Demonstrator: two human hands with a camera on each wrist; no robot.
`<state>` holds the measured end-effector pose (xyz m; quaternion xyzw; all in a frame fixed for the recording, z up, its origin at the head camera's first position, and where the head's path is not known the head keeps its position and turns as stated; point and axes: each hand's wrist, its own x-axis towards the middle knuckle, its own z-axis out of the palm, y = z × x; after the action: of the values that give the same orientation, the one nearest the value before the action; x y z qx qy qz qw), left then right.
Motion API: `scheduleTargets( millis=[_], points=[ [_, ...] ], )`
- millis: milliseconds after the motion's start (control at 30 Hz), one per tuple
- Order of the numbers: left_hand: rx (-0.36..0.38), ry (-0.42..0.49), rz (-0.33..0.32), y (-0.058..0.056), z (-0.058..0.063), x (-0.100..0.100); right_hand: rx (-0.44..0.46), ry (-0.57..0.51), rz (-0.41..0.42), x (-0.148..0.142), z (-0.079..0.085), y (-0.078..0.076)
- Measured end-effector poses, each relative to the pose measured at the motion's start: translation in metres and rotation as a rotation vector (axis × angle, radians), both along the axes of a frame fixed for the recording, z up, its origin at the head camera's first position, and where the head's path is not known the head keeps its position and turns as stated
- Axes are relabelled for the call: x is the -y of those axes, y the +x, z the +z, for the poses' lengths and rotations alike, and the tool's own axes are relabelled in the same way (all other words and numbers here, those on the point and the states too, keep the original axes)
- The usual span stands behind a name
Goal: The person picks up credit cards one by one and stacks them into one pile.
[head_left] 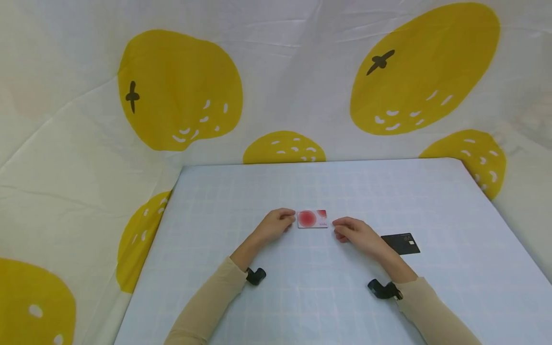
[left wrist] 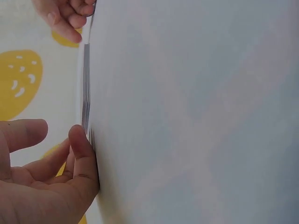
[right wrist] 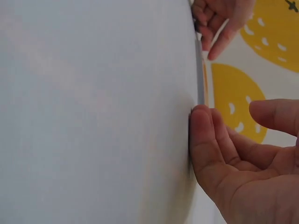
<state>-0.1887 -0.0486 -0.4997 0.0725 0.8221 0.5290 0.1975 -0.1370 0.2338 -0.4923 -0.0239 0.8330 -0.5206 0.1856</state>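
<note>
A stack of cards (head_left: 312,219), its top one white with a red circle, lies flat on the table between the two hands. My left hand (head_left: 273,224) is at the left end of the stack, fingertips right beside its edge. In the left wrist view, the layered side of the stack (left wrist: 86,84) shows as thin lines, with the left hand (left wrist: 56,172) loosely bent at its near end. My right hand (head_left: 355,234) is just off the right end, fingers relaxed. From the right wrist view, nothing sits between the right hand's (right wrist: 243,158) thumb and fingers.
A black card (head_left: 403,243) lies on the table right of the right hand, partly behind that wrist. Each wrist carries a small black camera. The table (head_left: 310,297) has a pale checked cover, and a white cloth (head_left: 297,86) printed with yellow fruit hangs behind it.
</note>
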Motion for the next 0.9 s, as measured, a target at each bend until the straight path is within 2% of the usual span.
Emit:
scheduleTargets(
  millis=[233, 400, 600, 900],
  points=[
    [-0.042, 0.025, 0.048, -0.001, -0.003, -0.001, -0.011, -0.010, 0.028, -0.015, 0.006, 0.010],
    [-0.056, 0.072, 0.062, 0.001, 0.002, -0.006, -0.028, 0.023, 0.021, -0.027, 0.009, 0.015],
    [-0.055, 0.112, 0.003, 0.006, 0.011, -0.022, -0.036, 0.038, 0.004, -0.038, 0.012, 0.018],
    [-0.047, 0.126, -0.102, 0.014, 0.015, -0.057, -0.076, 0.029, -0.012, -0.055, 0.027, 0.029]
  ],
)
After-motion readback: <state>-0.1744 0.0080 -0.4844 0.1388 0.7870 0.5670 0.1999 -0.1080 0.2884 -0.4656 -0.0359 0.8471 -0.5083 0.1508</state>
